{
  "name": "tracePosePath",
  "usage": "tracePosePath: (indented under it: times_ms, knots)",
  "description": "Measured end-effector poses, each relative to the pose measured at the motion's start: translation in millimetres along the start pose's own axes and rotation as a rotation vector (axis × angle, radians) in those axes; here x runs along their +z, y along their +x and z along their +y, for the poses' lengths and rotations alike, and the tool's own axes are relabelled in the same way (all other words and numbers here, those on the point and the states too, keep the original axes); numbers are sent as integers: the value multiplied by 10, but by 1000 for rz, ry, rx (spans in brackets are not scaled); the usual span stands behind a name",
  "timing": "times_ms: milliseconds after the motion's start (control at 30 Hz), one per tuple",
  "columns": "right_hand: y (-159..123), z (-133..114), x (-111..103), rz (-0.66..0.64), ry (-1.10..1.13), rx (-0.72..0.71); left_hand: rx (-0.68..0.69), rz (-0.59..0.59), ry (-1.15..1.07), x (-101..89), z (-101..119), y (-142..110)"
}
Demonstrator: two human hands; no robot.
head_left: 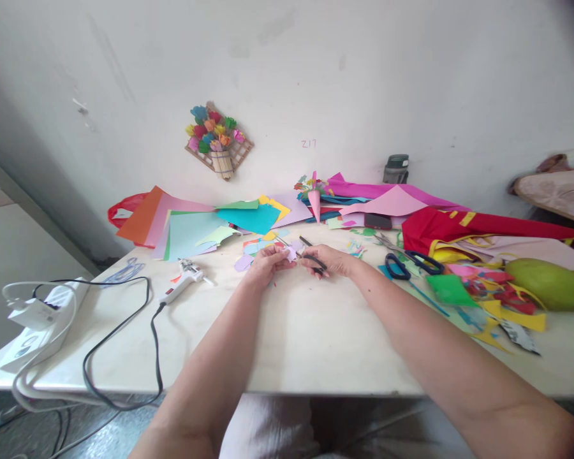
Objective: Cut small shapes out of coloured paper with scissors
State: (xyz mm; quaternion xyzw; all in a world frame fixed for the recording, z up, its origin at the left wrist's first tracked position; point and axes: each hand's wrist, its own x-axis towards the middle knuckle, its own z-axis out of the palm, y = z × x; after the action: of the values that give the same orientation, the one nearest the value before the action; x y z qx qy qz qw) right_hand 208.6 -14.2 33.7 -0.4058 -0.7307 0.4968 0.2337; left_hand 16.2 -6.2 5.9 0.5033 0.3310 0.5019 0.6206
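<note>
Head view: a lilac paper piece (292, 253) is between the two hands, above the table (306, 344).
Left hand (269, 262): fingertips pinched on the paper piece.
Right hand (329, 259): closed around black-handled scissors (316, 261), blades toward the other hand.
Cutting: seems to be the step in hand; a further snip would call for steady paper and fingers clear of the blades.
Hard to see: the paper's outline, small and partly covered by fingers; whether the blades touch it, I cannot tell.
</note>
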Motion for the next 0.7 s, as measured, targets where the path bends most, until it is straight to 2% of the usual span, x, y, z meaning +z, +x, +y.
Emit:
tracePosePath:
  times_ms: [700]
  knots:
    - [-15,-43,25,19,34,22,10,17,-9,6,20,-10]
